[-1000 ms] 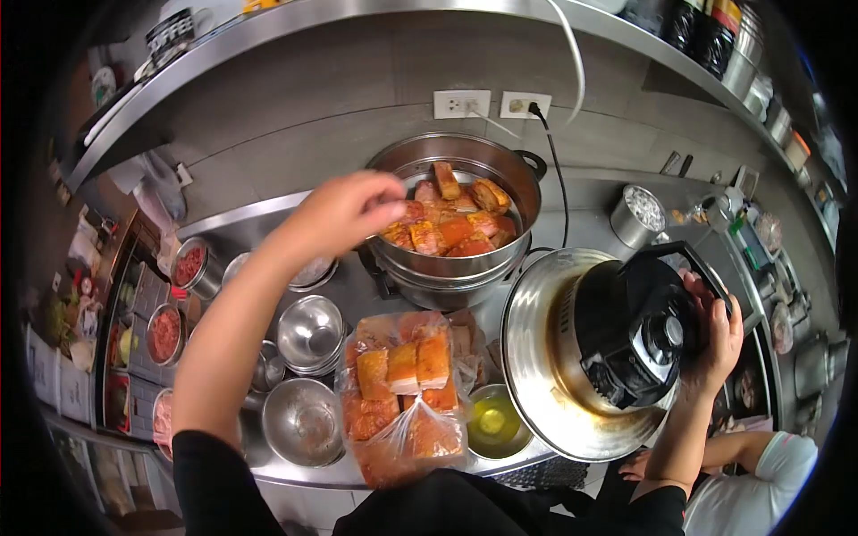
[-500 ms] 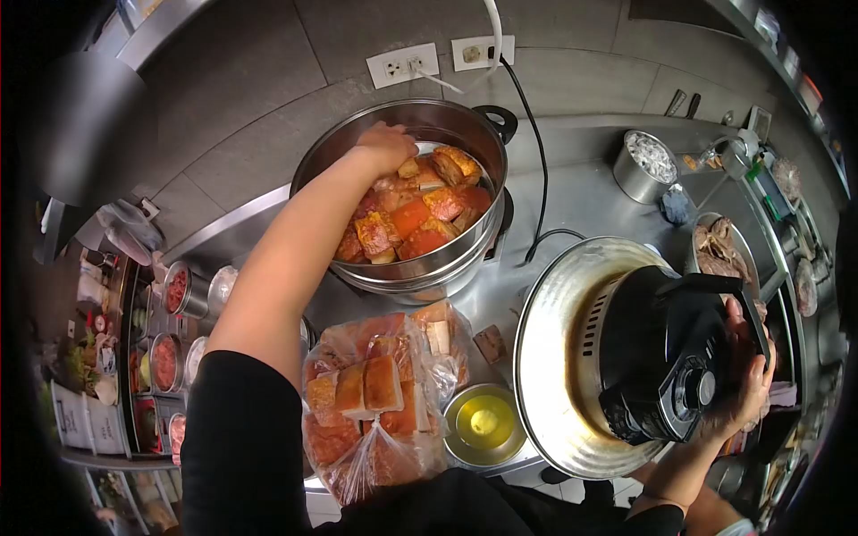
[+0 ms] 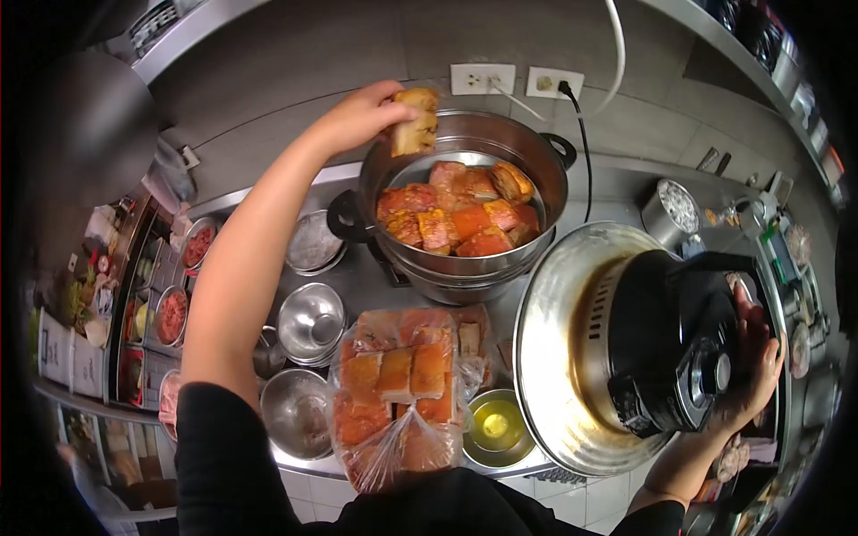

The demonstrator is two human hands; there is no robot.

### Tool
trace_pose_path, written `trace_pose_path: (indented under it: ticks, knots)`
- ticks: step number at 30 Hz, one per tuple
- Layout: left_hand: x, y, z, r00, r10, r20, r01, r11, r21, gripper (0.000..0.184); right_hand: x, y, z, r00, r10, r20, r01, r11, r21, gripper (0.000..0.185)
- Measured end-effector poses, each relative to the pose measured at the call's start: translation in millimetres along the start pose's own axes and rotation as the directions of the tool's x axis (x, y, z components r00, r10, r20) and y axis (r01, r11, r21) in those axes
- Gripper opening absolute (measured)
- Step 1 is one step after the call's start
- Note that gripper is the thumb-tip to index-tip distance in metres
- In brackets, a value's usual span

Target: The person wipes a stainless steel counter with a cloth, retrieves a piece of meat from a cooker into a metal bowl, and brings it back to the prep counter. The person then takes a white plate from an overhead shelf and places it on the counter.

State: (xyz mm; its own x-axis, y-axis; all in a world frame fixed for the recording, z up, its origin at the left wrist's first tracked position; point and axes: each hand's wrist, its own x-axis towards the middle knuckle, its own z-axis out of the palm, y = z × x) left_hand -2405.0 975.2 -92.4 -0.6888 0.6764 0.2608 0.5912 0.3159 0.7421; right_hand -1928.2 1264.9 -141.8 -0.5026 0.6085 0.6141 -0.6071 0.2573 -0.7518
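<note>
Several browned meat blocks (image 3: 395, 373) sit in a clear plastic bag (image 3: 393, 444) nearest, beside a steel bowl (image 3: 500, 459) of yellow liquid. At right, the right hand (image 3: 755, 362) has its fingers gripping a black appliance (image 3: 657, 330), whose wide metal rim (image 3: 550, 393) hides part of the surface (image 3: 617, 198). Beyond, a deep pot (image 3: 402, 239) holds reddish meat pieces (image 3: 447, 214); above its left rim, the left hand's (image 3: 362, 118) fingers pinch one meat chunk (image 3: 416, 127). Behind, a black cord (image 3: 585, 179) hangs from a wall socket (image 3: 554, 83)

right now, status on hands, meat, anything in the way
Left hand gripping a meat piece near the pot. Right hand on the black appliance, right of the pot. More meat chunks inside; no obstruction seen over them.
</note>
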Motion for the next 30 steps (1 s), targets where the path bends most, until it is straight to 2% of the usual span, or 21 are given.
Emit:
trace_pose_path:
  ticks: [2,3,4,7,8,10,12,14,16,19,21,22,24,26,28,30]
  knots:
    - [-40.7,0.6,-25.1,1.0,-0.026,0.001,0.026,0.999,-0.042,0.046,11.8,2.9,22.6,0.999,-0.028,0.038,0.025,0.998,0.055,0.049]
    - [-60.8,-7.4,-37.2,0.998,-0.061,0.0,0.06,0.984,-0.169,0.043,18.1,3.3,39.4,0.997,-0.037,0.073,0.031,0.996,0.089,0.047]
    - [-83.2,-11.8,-47.5,0.996,-0.093,0.005,0.09,0.952,-0.294,0.041,22.1,-0.5,59.8,0.999,-0.013,0.042,0.012,1.0,0.025,0.045]
    - [-164.2,-10.2,-63.3,0.968,-0.214,-0.133,0.095,0.798,-0.595,0.039,34.0,2.9,103.8,0.997,0.073,0.001,-0.073,0.997,0.022,0.04]
    - [-190.5,-7.3,-66.9,0.954,-0.256,-0.154,0.088,0.734,-0.673,0.039,36.9,5.2,120.0,0.996,0.083,0.031,-0.084,0.996,0.04,0.037]
    - [-241.1,-29.0,-80.9,0.941,-0.303,-0.148,0.104,0.678,-0.728,0.042,41.0,4.8,156.5,0.99,0.111,0.085,-0.112,0.994,0.011,0.036]
    - [-295.8,-38.6,-88.4,0.909,-0.376,-0.181,0.131,0.669,-0.731,0.044,47.2,9.7,189.1,0.987,0.131,0.094,-0.128,0.991,-0.036,0.034]
    - [-345.1,-31.2,-88.7,0.889,-0.426,-0.168,0.143,0.606,-0.783,0.045,59.5,21.9,213.7,0.973,0.134,0.189,-0.139,0.99,0.009,0.032]
    - [-397.9,-45.5,-85.7,0.826,-0.52,-0.218,0.167,0.595,-0.786,0.045,75.6,37.1,235.0,0.966,0.152,0.21,-0.147,0.988,-0.041,0.032]
    - [-467.8,-48.3,-75.5,0.798,-0.576,-0.176,0.198,0.527,-0.826,0.046,100.0,65.8,261.8,0.965,0.136,0.226,-0.122,0.99,-0.073,0.029]
    - [-510.7,-74.9,-61.6,0.697,-0.66,-0.28,0.199,0.553,-0.809,0.047,116.7,87.6,275.9,0.975,0.111,0.193,-0.081,0.985,-0.154,0.029]
    - [-530.7,-84.0,-54.3,0.697,-0.661,-0.279,0.197,0.55,-0.812,0.047,125.4,102.6,280.9,0.979,0.084,0.188,-0.046,0.98,-0.195,0.029]
    - [-560.3,-96.1,-40.8,0.595,-0.697,-0.401,0.198,0.61,-0.767,0.051,136.5,129.2,292.3,0.984,0.049,0.169,-0.015,0.98,-0.197,0.031]
    - [-567.7,-80.3,-33.2,0.596,-0.695,-0.402,0.18,0.603,-0.777,0.053,147.7,150.3,298.0,0.994,0.028,0.108,0.02,0.909,-0.417,0.041]
    - [-585.1,-84.9,-26.0,0.592,-0.696,-0.405,0.162,0.596,-0.787,0.054,156.6,170.9,305.9,0.993,-0.097,0.067,0.118,0.847,-0.518,0.046]
    - [-603.7,-102.4,-25.1,0.547,-0.725,-0.418,0.154,0.579,-0.801,0.056,158.0,177.7,315.3,0.989,-0.137,0.045,0.138,0.804,-0.578,0.048]
